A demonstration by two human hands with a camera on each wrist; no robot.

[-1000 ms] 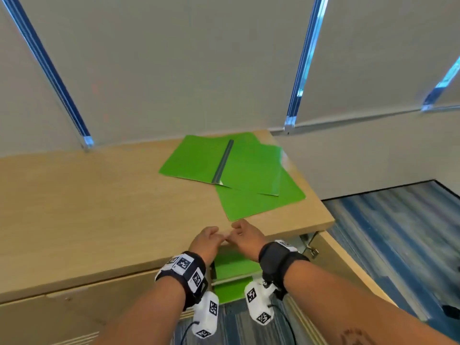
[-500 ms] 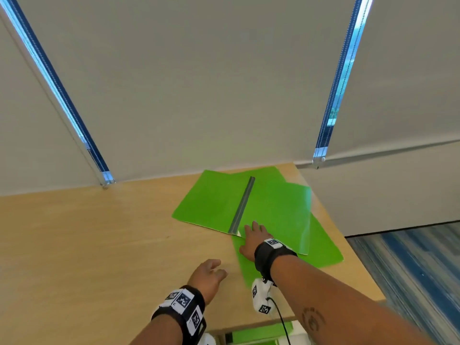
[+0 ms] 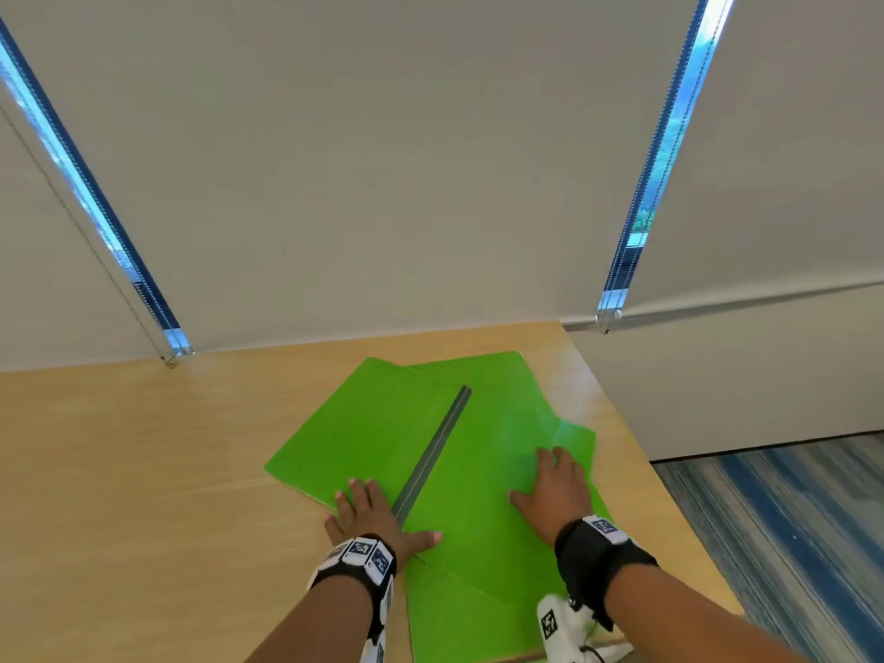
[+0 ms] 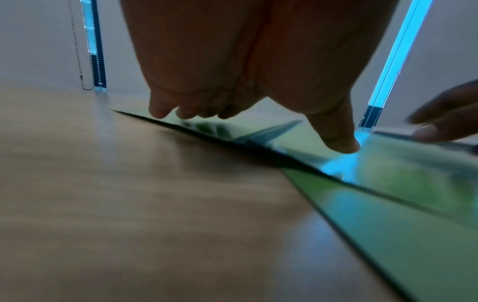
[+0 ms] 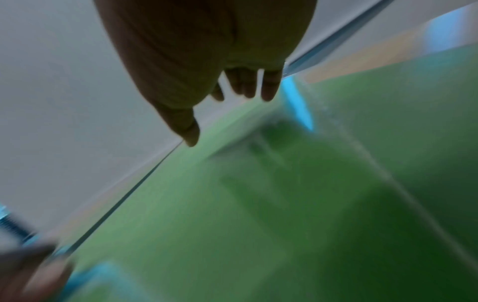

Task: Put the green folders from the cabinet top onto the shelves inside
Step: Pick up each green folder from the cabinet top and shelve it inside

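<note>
Two hands of mine lie flat on the green folders (image 3: pixel 478 471), which overlap near the right end of the wooden surface (image 3: pixel 143 471). Wide bare wood spreads leftward; rightward the surface's edge runs close beside the folders. My left hand (image 3: pixel 370 516) spans the grey spine (image 3: pixel 433 454), fingers (image 3: pixel 354 485) released. My right hand (image 3: pixel 555 492) presses, fingers straight, beside the folders' right edge.

Bare wooden surface (image 3: pixel 143 471) lies open left of the green folders (image 3: pixel 478 471), giving the hands room to pass. The drawn blinds (image 3: pixel 382 160) close off the back edge; the floor (image 3: pixel 789 519) drops away at right.
</note>
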